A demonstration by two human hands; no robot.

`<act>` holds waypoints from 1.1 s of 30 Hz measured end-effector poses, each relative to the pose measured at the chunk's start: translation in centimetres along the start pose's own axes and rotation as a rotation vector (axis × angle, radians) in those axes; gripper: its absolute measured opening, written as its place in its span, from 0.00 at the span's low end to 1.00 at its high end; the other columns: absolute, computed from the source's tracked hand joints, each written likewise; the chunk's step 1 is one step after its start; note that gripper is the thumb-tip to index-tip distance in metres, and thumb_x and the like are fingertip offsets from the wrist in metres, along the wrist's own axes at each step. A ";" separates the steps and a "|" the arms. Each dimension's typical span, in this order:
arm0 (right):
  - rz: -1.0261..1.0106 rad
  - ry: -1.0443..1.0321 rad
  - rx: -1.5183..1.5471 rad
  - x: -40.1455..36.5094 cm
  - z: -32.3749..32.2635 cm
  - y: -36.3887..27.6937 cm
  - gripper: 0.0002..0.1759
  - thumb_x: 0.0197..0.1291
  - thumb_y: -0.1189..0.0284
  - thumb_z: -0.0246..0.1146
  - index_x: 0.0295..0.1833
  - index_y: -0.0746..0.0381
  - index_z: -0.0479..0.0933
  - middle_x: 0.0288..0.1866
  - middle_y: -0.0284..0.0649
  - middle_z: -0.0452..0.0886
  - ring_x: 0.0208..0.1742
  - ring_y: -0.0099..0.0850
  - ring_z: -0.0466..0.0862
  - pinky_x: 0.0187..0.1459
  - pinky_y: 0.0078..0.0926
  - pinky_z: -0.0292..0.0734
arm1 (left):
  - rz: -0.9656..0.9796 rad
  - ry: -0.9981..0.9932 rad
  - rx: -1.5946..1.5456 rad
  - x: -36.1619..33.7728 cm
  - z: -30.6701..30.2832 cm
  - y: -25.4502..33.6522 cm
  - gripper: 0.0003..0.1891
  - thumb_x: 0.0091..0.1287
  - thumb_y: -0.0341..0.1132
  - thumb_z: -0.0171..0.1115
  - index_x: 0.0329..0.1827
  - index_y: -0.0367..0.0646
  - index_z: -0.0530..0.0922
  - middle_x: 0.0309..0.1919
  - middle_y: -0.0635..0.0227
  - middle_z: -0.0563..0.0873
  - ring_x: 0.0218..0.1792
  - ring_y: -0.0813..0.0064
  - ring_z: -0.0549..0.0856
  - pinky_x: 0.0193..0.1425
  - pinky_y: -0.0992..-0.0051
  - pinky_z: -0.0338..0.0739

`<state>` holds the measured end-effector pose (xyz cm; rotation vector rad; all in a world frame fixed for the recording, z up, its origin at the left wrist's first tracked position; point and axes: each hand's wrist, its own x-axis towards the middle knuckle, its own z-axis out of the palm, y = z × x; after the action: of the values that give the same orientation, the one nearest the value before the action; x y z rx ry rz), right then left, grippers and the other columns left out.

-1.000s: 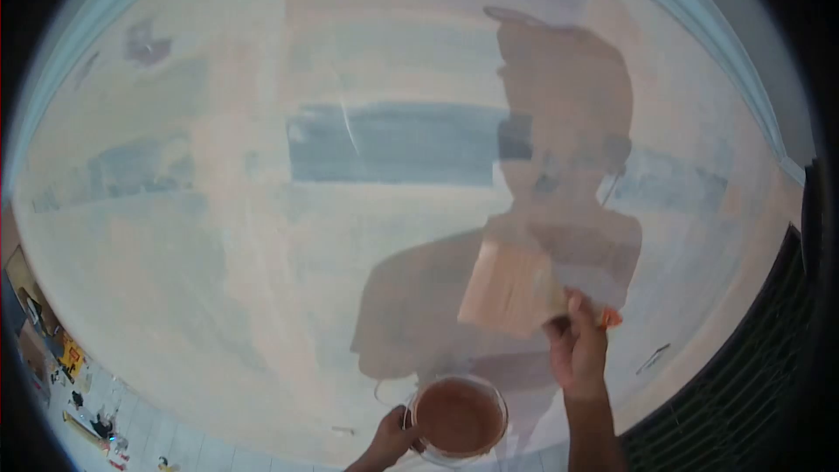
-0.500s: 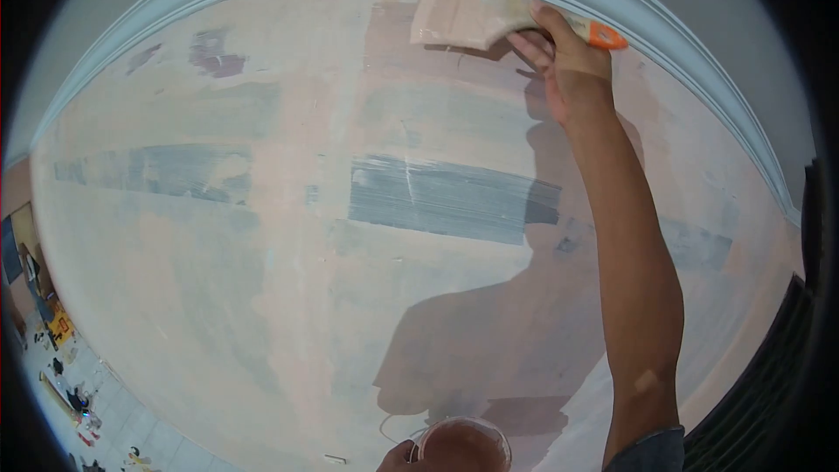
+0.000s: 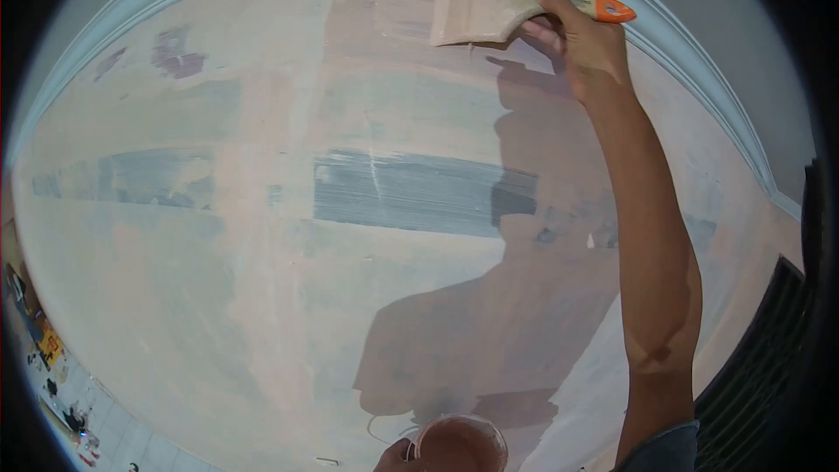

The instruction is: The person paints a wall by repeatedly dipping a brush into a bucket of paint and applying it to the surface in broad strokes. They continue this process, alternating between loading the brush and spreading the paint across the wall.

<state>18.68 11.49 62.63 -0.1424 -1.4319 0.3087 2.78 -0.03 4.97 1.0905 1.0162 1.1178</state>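
Note:
A wide paintbrush (image 3: pixel 479 9) with an orange-tipped handle is gripped by my right hand (image 3: pixel 587 48), its paint-coated bristles flat against the upper part of the wall (image 3: pixel 288 297), just below the white moulding. Pinkish paint covers the wall in patches, with a streaked grey-blue band (image 3: pixel 411 194) across the middle. At the bottom of the view my left hand (image 3: pixel 398 456) is closed around the side of a paint bucket (image 3: pixel 461 446) holding pinkish-brown paint. Only part of that hand shows. The bucket's thin wire handle hangs to its left.
White moulding (image 3: pixel 673 61) curves along the wall's top edge. On the tiled floor (image 3: pixel 131 424) at lower left lie several scattered items. Dark slatted grating (image 3: pixel 752 358) stands at the right. The shadow of my head and arm falls across the wall.
The paintbrush and my right hand have shifted slightly right and up in view, as the whole view has turned a little. A fresh pinkish stroke shows left of the bristles. The bucket stays held.

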 end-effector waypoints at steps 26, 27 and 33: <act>-0.414 0.263 -1.492 -0.1 0.2 -3.8 0.13 0.54 0.65 0.64 0.38 0.64 0.85 0.33 0.56 0.84 0.39 0.54 0.85 0.47 0.47 0.80 | 0.056 0.001 -0.044 -1.6 -0.5 -0.2 0.10 0.60 0.29 0.62 0.32 0.41 0.66 0.20 0.67 0.74 0.14 0.74 0.76 0.17 0.75 0.74; -0.458 0.225 -1.474 0.0 2.1 -3.3 0.13 0.55 0.67 0.63 0.39 0.63 0.86 0.33 0.56 0.84 0.40 0.53 0.85 0.47 0.47 0.80 | 0.081 0.003 -0.035 -1.8 -0.6 -0.1 0.11 0.60 0.30 0.63 0.32 0.41 0.67 0.20 0.67 0.74 0.15 0.74 0.77 0.17 0.75 0.74; -0.594 -0.043 -1.169 -2.9 14.6 -3.6 0.10 0.59 0.74 0.59 0.36 0.63 0.87 0.37 0.53 0.85 0.43 0.48 0.87 0.47 0.41 0.82 | 0.056 -0.047 -0.088 -2.8 0.0 1.8 0.12 0.60 0.34 0.64 0.33 0.40 0.68 0.21 0.65 0.76 0.16 0.73 0.79 0.19 0.75 0.77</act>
<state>4.42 5.90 62.90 -0.6348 -1.4666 -1.0453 2.09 -2.67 6.99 1.0753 0.8966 1.1661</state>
